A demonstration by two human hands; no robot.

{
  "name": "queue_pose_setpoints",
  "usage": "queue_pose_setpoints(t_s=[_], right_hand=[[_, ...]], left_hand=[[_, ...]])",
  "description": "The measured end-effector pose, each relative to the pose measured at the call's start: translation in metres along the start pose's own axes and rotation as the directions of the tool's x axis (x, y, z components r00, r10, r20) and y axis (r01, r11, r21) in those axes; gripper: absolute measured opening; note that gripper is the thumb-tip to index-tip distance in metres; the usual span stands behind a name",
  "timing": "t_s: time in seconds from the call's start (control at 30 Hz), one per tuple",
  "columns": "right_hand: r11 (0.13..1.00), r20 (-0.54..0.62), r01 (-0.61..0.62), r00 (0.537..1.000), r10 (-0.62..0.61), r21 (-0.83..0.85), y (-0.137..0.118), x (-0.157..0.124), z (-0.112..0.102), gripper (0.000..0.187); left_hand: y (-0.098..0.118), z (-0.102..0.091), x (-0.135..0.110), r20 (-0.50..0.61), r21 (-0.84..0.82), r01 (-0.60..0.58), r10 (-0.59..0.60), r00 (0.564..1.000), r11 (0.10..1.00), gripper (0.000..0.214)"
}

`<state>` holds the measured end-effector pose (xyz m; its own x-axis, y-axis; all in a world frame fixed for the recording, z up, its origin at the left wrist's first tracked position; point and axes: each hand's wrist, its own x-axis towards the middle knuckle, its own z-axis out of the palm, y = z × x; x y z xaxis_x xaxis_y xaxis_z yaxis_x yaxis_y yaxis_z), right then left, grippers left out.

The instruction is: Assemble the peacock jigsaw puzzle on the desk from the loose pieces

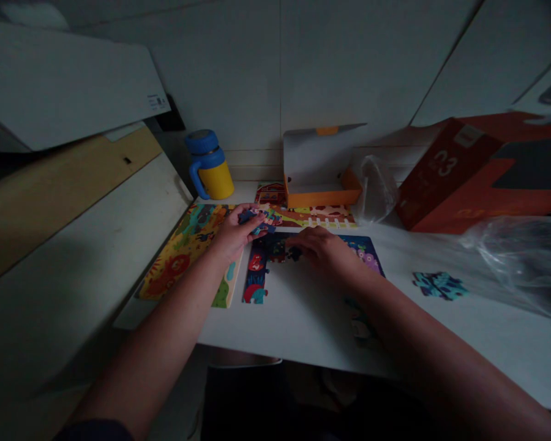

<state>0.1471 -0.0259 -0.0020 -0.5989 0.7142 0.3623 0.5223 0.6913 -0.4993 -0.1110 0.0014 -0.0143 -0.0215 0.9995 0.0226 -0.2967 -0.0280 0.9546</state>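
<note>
My left hand (239, 233) is closed round several small jigsaw pieces (269, 215), held above the table's middle. My right hand (324, 248) reaches down to a partly joined dark-blue sea jigsaw (256, 263), its fingertips pinching a dark puzzle piece (294, 252) along the upper row. The jigsaw's left column and top row show joined; my right hand and forearm cover part of its right side. Below my right forearm lies a partly hidden loose piece (360, 324). Farther right is a group of teal puzzle pieces (439, 285).
A yellow animal jigsaw (177, 263) lies left, and a farm picture (303, 217) behind. An open orange-edged box (324, 197), a blue-and-yellow mug (215, 174), a red-orange box (441, 177) and clear plastic bags (528, 257) stand or lie around. A white cabinet or panel (87, 226) borders the left.
</note>
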Motion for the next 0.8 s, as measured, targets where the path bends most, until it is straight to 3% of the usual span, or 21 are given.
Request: queue_pose_setpoints(t_s=[0.27,0.5,0.63,0.7,0.8], right_hand=[[0.988,-0.031,-0.155,0.987,0.155,0.024,0.0032,0.0000,-0.0012,0.023],[0.972,0.087,-0.233,0.968,0.235,-0.033,0.0034,-0.0016,-0.0033,0.031],[0.955,0.116,-0.295,0.948,0.297,-0.039,0.0024,-0.0037,-0.0029,0.018],[0.951,0.094,-0.308,0.947,0.308,-0.005,0.0035,-0.0048,-0.0033,0.013],[0.938,0.053,-0.325,0.946,0.321,0.123,0.0068,-0.0062,-0.0040,0.020]], left_hand=[[0.0002,0.0009,0.0014,-0.007,0.000,0.014,-0.014,1.000,1.000,0.055],[-0.0001,0.0006,0.0016,-0.012,0.001,0.011,-0.011,1.000,1.000,0.054],[-0.0002,0.0008,0.0012,-0.018,-0.002,-0.001,0.001,1.000,1.000,0.052],[-0.0002,0.0009,0.0009,-0.011,-0.003,0.000,0.000,1.000,1.000,0.051],[0.0001,0.0012,0.0005,-0.009,0.003,0.008,-0.008,1.000,1.000,0.051]])
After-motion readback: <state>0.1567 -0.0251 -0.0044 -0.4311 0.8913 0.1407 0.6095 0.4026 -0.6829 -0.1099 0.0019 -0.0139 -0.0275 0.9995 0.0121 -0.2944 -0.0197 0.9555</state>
